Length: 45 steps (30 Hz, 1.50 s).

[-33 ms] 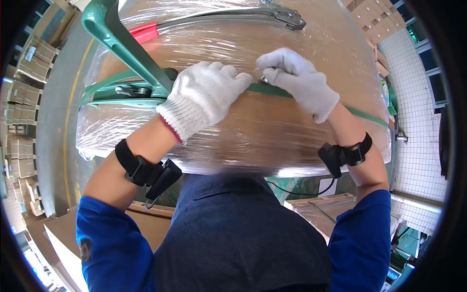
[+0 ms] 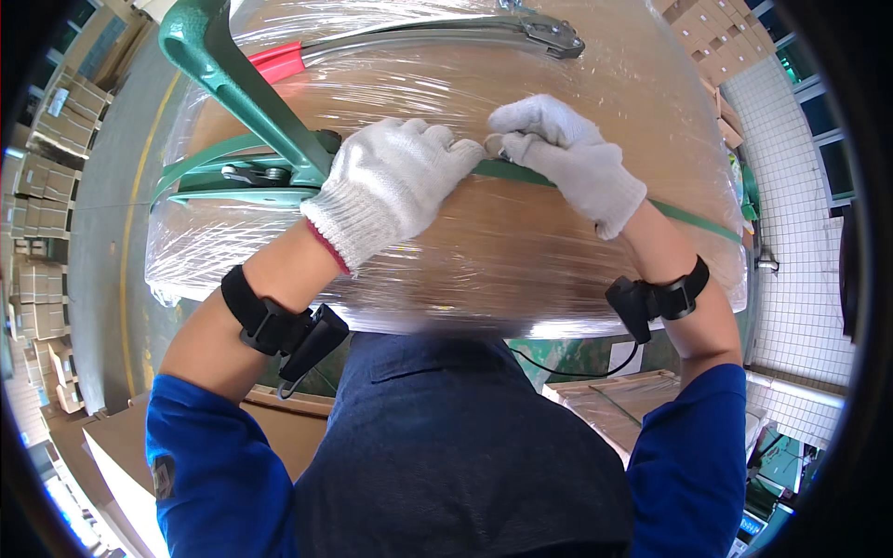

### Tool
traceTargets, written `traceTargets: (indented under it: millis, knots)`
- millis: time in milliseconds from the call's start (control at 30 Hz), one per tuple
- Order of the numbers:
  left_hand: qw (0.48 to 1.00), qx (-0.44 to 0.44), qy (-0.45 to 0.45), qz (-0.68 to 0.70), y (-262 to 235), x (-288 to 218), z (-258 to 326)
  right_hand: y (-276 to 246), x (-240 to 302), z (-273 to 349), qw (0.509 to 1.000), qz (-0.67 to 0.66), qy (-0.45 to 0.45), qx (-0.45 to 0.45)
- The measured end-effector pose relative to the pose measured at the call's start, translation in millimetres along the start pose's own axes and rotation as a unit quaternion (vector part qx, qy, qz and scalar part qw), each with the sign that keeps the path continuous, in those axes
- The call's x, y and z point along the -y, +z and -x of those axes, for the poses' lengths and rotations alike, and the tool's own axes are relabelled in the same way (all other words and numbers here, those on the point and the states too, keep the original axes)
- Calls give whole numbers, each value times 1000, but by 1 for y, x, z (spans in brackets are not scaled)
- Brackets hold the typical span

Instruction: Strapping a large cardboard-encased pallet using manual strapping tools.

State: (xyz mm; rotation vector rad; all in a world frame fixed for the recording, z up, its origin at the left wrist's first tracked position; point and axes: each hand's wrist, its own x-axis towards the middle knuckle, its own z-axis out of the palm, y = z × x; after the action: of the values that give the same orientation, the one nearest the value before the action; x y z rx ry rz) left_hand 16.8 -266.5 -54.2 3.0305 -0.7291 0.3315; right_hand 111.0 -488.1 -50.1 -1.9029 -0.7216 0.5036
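Two gloved hands meet at one green strap (image 2: pixel 688 216) crossing the wrapped bundle (image 2: pixel 484 270). Left hand (image 2: pixel 391 186) curled over it; right hand (image 2: pixel 567 158) pinching a small metal clip (image 2: pixel 495 144). Two tools on the bundle (green tensioner (image 2: pixel 233 84) at left edge, grey one (image 2: pixel 484 28) at far edge).

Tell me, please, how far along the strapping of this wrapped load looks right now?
Done: the load is covered in clear film and the green strap lies across its top. In hand: the left hand and right hand, both gloved, pinch the strap where a small metal piece shows. Left: the green tensioner and the long-handled tool lie untouched.
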Motion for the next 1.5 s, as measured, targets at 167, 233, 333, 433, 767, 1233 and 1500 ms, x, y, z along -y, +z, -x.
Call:
traceTargets:
  millis: [167, 233, 333, 433, 767, 1233, 1500]
  knots:
    - [1000, 4, -7, 11, 0, -2, -1, 10, -1, 3, 998, -42, 20, -37]
    - [1000, 18, -11, 8, -1, -2, -1, 9, 4, 3, 997, -22, 66, -33]
    - [1000, -10, -7, 14, 5, 1, -1, 12, 7, 3, 998, 6, 60, -13]
    - [1000, -16, 6, 25, 5, 3, -3, 13, 2, 5, 949, 308, -59, -42]
    - [994, 29, -63, 87, -10, -2, -4, -62, 49, 9, 845, 478, -183, 154]
    - [997, 11, -39, 64, -3, -3, -21, -164, 54, -168, 839, 537, 84, 35]
    - [987, 42, -46, 146, -26, 3, -30, -140, -26, -248, 844, 523, 99, 70]
